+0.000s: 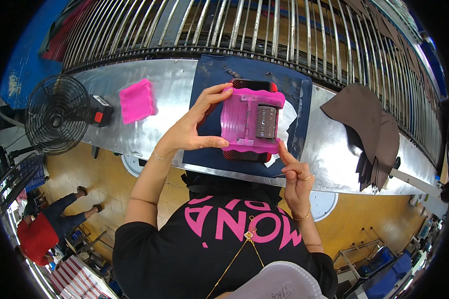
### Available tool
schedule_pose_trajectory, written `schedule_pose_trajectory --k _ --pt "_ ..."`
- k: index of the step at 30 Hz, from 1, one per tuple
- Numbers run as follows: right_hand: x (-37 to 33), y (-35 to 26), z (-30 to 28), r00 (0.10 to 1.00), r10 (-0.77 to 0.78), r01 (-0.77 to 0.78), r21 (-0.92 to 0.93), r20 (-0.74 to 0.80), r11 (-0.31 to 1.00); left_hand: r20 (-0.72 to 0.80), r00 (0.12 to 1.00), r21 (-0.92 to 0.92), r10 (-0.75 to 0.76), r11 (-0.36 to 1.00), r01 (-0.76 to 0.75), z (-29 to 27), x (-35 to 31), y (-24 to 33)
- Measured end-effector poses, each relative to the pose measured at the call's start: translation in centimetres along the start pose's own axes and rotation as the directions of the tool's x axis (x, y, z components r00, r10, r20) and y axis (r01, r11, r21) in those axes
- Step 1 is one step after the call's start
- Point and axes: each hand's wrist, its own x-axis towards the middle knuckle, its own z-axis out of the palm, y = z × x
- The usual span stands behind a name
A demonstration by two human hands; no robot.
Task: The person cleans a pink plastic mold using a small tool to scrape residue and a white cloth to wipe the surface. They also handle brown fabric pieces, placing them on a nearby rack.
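A bright pink plastic tray with wavy edges (234, 117) is gripped at its left side by my left hand (188, 130), thumb below and fingers above. Inside the tray sits a dark ribbed roller (267, 121) beside a pale crossbar. At the tray's lower right corner, the index fingertip of my right hand (298, 180) touches the edge. Its other fingers are curled in, and a thin sliver seems to stick out near the thumb; what it is I cannot make out. Partly hidden under the tray lies a black and red dotted object (252, 84), over white paper (287, 118).
A dark blue mat (204, 74) covers the middle of the metal table (169, 82). To the left are a pink wavy-edged piece (137, 101) and a black fan (56, 114). Brown cut pieces (366, 117) overhang at right. A metal-bar rack (234, 25) runs behind. A person in red (37, 239) is at lower left.
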Motion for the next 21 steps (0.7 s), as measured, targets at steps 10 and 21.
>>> schedule_pose_trajectory --k 10,21 --pt "0.03 -0.15 -0.25 0.999 -0.009 0.013 -0.103 0.031 0.995 0.001 1.0 0.042 -0.015 0.999 0.015 -0.12 -0.01 0.15" --pt "-0.14 0.26 0.03 0.999 -0.034 0.037 -0.103 0.029 0.994 0.042 0.999 0.201 0.001 0.98 -0.009 -0.71 0.12 0.23"
